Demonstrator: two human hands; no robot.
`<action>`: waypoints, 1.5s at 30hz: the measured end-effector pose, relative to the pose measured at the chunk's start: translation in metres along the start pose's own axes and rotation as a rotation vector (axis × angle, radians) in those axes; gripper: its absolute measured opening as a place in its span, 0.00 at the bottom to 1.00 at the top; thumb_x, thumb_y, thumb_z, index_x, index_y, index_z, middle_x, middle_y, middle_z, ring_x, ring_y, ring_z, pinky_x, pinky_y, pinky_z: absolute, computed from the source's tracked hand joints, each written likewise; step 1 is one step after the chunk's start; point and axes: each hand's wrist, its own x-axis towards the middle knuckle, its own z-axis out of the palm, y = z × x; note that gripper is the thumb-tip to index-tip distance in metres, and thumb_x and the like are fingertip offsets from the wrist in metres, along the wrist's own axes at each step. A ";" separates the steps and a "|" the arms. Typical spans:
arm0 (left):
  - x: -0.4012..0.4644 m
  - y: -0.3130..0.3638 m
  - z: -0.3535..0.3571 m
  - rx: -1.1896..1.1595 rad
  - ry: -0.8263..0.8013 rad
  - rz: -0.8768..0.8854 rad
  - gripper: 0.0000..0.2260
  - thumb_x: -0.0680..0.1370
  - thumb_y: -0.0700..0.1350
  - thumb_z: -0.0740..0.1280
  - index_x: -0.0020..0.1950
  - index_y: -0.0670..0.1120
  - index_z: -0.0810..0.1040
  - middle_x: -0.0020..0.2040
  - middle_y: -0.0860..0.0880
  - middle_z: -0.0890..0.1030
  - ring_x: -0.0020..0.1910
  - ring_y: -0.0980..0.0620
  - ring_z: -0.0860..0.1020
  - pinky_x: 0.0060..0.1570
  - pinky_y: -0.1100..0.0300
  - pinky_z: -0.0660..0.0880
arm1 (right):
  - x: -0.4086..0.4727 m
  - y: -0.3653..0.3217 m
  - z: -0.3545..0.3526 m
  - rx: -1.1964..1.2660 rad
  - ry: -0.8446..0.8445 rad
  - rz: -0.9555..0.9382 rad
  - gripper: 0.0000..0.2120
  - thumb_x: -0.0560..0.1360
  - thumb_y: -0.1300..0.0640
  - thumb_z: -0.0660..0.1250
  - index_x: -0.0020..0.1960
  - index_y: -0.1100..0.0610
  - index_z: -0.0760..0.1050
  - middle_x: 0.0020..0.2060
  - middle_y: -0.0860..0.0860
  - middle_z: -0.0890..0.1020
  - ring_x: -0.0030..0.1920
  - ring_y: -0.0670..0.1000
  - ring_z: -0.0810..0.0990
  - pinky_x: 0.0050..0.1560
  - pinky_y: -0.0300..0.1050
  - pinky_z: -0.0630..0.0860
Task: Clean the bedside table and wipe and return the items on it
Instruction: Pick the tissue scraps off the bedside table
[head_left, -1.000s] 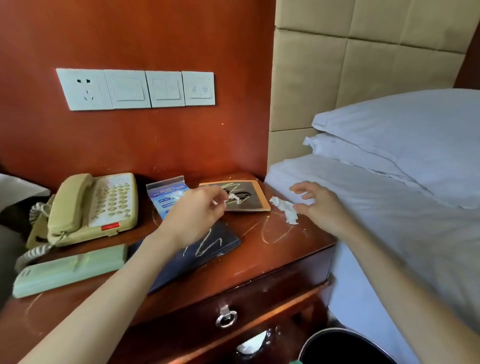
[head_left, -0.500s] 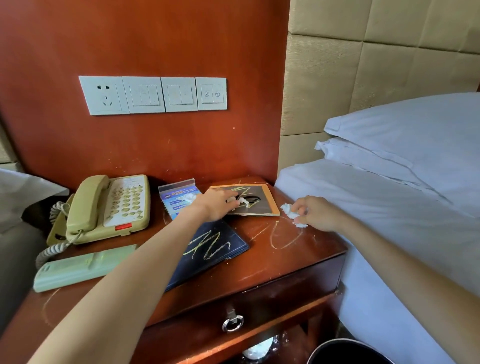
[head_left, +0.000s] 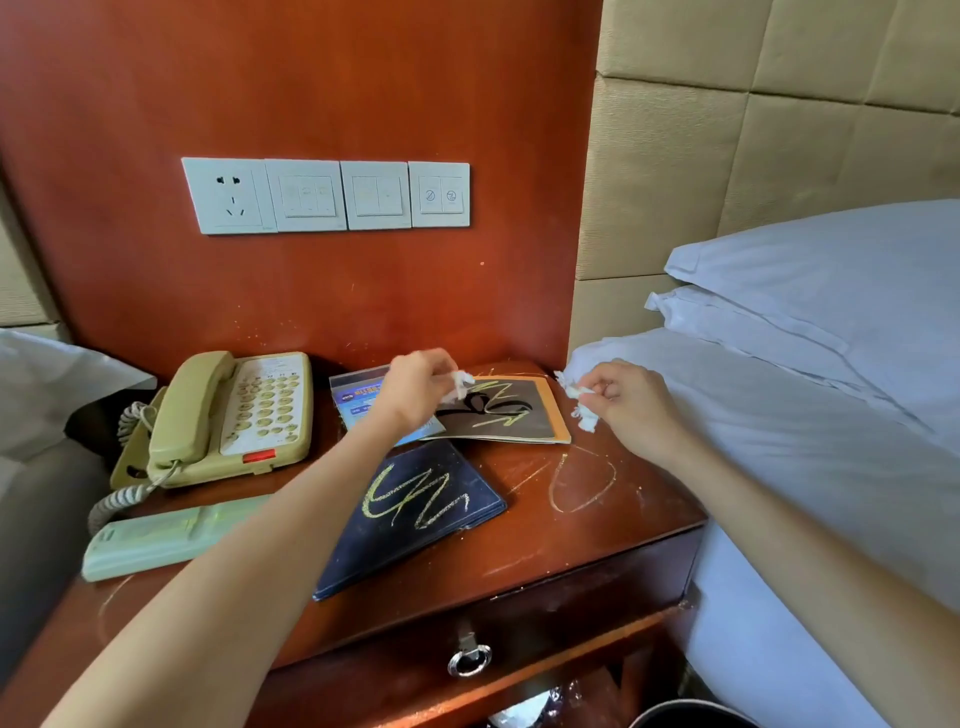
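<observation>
Red-brown wood panelling backs your bedside table (head_left: 597, 525), with a row of white wall switches (head_left: 327, 195) above it. At the far left of the tabletop sits a cream telephone (head_left: 228, 415), and in front of it a pale green remote (head_left: 171, 535) lies flat near the front edge. Your left hand (head_left: 415, 387) hangs above a blue card (head_left: 358, 400) at the back, fingers curled and pinching a small white scrap of tissue (head_left: 460, 384). Below it a dark folder (head_left: 415, 514) lies flat, scribbled with yellow marks. Just right of your left hand a brown booklet (head_left: 511, 413) rests at the back, also scribbled on. Yellow scrawls mark the bare wood beside it. Your right hand (head_left: 628, 400) hovers over the table's right edge, pinching a crumpled tissue piece (head_left: 582, 402). White bedding (head_left: 779, 415) and pillows (head_left: 841, 291) fill the right side
</observation>
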 end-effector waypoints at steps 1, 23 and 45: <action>-0.001 0.002 -0.008 -0.036 0.057 0.003 0.05 0.77 0.38 0.65 0.48 0.42 0.80 0.39 0.47 0.79 0.35 0.51 0.73 0.32 0.64 0.65 | -0.001 -0.005 0.001 0.032 0.020 -0.014 0.06 0.74 0.63 0.69 0.43 0.52 0.78 0.40 0.50 0.77 0.39 0.46 0.76 0.36 0.28 0.67; -0.078 -0.087 -0.087 -0.236 0.377 -0.176 0.06 0.78 0.39 0.64 0.46 0.47 0.78 0.38 0.48 0.77 0.26 0.57 0.69 0.23 0.70 0.64 | 0.061 -0.118 0.146 0.118 0.025 -0.210 0.04 0.77 0.62 0.64 0.47 0.57 0.78 0.46 0.48 0.76 0.50 0.50 0.75 0.50 0.46 0.73; -0.086 -0.059 -0.091 -0.056 0.309 -0.090 0.06 0.77 0.40 0.65 0.49 0.42 0.82 0.40 0.47 0.80 0.34 0.53 0.70 0.36 0.61 0.62 | 0.056 -0.128 0.125 0.143 -0.102 -0.179 0.04 0.75 0.61 0.68 0.43 0.55 0.81 0.36 0.50 0.81 0.40 0.52 0.77 0.40 0.45 0.71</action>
